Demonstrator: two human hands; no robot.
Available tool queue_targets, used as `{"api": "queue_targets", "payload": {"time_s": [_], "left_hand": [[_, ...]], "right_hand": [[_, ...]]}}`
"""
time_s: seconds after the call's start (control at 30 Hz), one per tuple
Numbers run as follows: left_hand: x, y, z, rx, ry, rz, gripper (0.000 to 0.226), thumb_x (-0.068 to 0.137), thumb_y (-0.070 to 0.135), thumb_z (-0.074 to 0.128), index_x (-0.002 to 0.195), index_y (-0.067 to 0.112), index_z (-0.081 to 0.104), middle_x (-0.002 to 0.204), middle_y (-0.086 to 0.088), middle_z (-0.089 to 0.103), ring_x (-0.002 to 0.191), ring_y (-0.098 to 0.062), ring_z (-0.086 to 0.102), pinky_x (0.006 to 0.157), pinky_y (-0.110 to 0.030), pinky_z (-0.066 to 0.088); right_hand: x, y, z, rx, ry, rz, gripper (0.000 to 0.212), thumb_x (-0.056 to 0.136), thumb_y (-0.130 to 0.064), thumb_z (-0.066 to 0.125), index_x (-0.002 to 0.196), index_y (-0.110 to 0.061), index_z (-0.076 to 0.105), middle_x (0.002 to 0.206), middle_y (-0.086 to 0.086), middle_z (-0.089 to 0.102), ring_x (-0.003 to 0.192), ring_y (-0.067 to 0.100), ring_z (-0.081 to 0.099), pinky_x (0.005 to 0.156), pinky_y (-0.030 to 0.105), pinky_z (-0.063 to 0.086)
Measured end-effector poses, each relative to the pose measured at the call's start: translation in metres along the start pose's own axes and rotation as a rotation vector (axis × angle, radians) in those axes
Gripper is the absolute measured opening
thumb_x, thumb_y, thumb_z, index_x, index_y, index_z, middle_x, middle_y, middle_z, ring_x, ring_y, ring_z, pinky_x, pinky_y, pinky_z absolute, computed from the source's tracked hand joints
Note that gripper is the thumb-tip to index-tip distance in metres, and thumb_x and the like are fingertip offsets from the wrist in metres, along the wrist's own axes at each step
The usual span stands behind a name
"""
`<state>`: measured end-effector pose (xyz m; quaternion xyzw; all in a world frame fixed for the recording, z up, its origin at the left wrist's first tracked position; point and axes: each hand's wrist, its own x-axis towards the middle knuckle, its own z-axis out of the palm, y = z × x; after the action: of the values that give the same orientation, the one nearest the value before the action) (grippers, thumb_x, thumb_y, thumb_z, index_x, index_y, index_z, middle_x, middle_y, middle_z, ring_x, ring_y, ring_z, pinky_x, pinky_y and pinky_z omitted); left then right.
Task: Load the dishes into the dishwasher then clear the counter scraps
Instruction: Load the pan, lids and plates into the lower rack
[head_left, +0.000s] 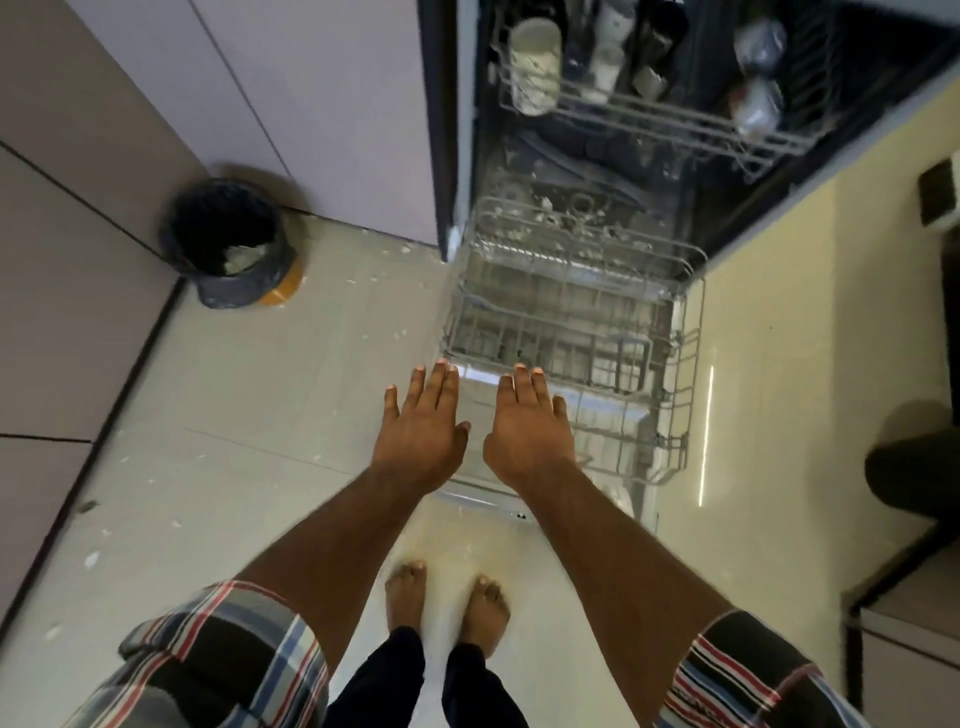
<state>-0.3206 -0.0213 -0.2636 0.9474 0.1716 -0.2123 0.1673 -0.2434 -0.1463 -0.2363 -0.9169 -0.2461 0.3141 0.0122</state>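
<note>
Grey wire makes up the lower rack (576, 332), which stands pulled out over the open door of the dishwasher (597, 218) and looks bare of dishes as far as we can tell. Our left hand (423, 431) and right hand (530, 428) hover side by side above its near edge, palms down, fingers straight and slightly spread, holding nothing and touching nothing we can make out.

We judge the step in hand to be getting this rack ready for loading, either seating it fully out or turning away to fetch the first dishes. To do it well, we should grip the front rail with both hands evenly so the rack runs straight on its tracks, and keep our bare feet (447, 608) back from the door's edge.

The upper rack (649, 98) sits farther in and higher, already carrying a pale cup (535, 65) and a few glasses. No loose dishes show within reach. A bin (231, 241) lined with a dark bag stands well to the left on the floor, handy for the scraps later.
</note>
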Motion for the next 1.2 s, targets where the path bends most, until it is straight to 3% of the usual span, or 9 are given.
{"api": "queue_targets", "payload": {"time_s": [0.2, 0.4, 0.57, 0.77, 0.93, 1.2], "left_hand": [[-0.02, -0.068, -0.064, -0.068, 0.071, -0.094, 0.071, 0.106, 0.048, 0.027, 0.16, 0.019, -0.008, 0.167, 0.0, -0.014, 0.153, -0.022, -0.016, 0.122, -0.051, -0.004], [-0.035, -0.156, -0.139, -0.089, 0.161, -0.125, 0.071, 0.106, 0.05, 0.026, 0.16, 0.02, -0.009, 0.167, 0.001, -0.016, 0.153, -0.022, -0.017, 0.121, -0.051, -0.007], [-0.052, -0.219, -0.21, -0.096, 0.266, -0.147, 0.074, 0.105, 0.05, 0.027, 0.158, 0.018, -0.014, 0.164, -0.001, -0.023, 0.151, -0.022, -0.024, 0.123, -0.049, -0.008], [-0.045, -0.269, -0.293, -0.13, 0.394, -0.166, 0.074, 0.106, 0.045, 0.031, 0.158, 0.016, -0.013, 0.164, -0.002, -0.024, 0.15, -0.021, -0.025, 0.123, -0.044, -0.01], [-0.016, -0.303, -0.378, -0.129, 0.486, -0.18, 0.076, 0.105, 0.043, 0.032, 0.157, 0.016, -0.016, 0.164, -0.003, -0.026, 0.144, -0.019, -0.031, 0.12, -0.043, -0.015], [0.042, -0.349, -0.512, -0.1, 0.626, -0.251, 0.077, 0.105, 0.044, 0.035, 0.158, 0.015, -0.013, 0.165, -0.004, -0.022, 0.151, -0.022, -0.023, 0.121, -0.045, -0.012]], "right_hand": [[-0.001, -0.095, -0.051, -0.062, 0.077, -0.079, 0.078, 0.1, -0.033, 0.045, 0.161, -0.01, 0.002, 0.169, 0.009, -0.007, 0.155, 0.027, -0.012, 0.125, 0.051, 0.001], [-0.003, -0.215, -0.1, -0.07, 0.16, -0.13, 0.076, 0.101, -0.03, 0.043, 0.161, -0.012, 0.0, 0.169, 0.008, -0.008, 0.155, 0.027, -0.012, 0.125, 0.049, -0.003], [-0.003, -0.306, -0.139, -0.073, 0.227, -0.208, 0.075, 0.102, -0.035, 0.043, 0.161, -0.013, 0.002, 0.169, 0.009, -0.006, 0.155, 0.027, -0.01, 0.126, 0.05, 0.001], [0.014, -0.379, -0.197, -0.073, 0.354, -0.317, 0.073, 0.104, -0.043, 0.039, 0.161, -0.013, 0.004, 0.169, 0.01, -0.004, 0.156, 0.027, -0.007, 0.126, 0.05, 0.003], [0.053, -0.429, -0.263, -0.041, 0.447, -0.388, 0.072, 0.105, -0.042, 0.038, 0.161, -0.014, 0.004, 0.169, 0.009, -0.004, 0.155, 0.026, -0.008, 0.126, 0.048, 0.001], [0.127, -0.502, -0.382, -0.032, 0.571, -0.526, 0.077, 0.1, -0.035, 0.047, 0.161, -0.012, 0.005, 0.169, 0.009, -0.001, 0.156, 0.025, -0.007, 0.126, 0.047, 0.003]]}}
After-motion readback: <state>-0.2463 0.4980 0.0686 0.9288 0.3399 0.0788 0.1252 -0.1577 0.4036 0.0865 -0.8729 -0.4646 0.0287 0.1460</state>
